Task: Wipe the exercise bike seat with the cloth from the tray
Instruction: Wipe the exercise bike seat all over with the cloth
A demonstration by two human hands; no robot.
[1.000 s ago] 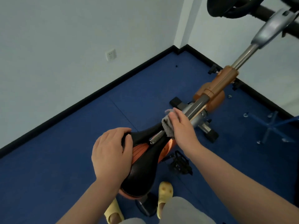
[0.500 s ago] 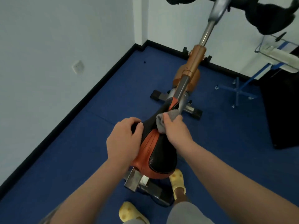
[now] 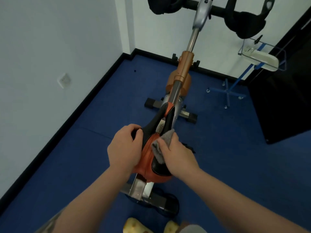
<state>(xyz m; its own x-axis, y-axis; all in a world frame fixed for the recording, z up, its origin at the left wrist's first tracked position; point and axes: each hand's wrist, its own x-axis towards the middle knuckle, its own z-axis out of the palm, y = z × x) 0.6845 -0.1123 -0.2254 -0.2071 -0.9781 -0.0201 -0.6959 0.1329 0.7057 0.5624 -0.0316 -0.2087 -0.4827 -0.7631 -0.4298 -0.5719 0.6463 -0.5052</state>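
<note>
The right hand (image 3: 175,153) is clenched on a bunched grey cloth (image 3: 162,145) and presses it down onto the middle of the exercise bike seat (image 3: 152,165), right where the orange panel meets the black one. On the left side, the left hand (image 3: 125,148) is wrapped over the seat's edge, fingers curled down around it, bracing the saddle. The seat sits near the person, in the lower centre of the view, its narrow nose (image 3: 168,107) pointing away toward the chrome post and the handlebars (image 3: 242,19) at the far end. This looks like mid-wipe: the cloth is on the surface, but the nose beyond it and the wide rear close to the body lie bare of cloth. To do this well, I'd say flatten that cloth out, because a wad like this only touches a small patch. Long strokes along the seat's length, nose to tail, with steady downward pressure, should cover it faster than dabbing. The bracing hand covers the left flank, so it will need to shift for that strip to get cleaned. Over to the far right a tray (image 3: 260,58) stands on a blue stand, well apart from the bike.
</note>
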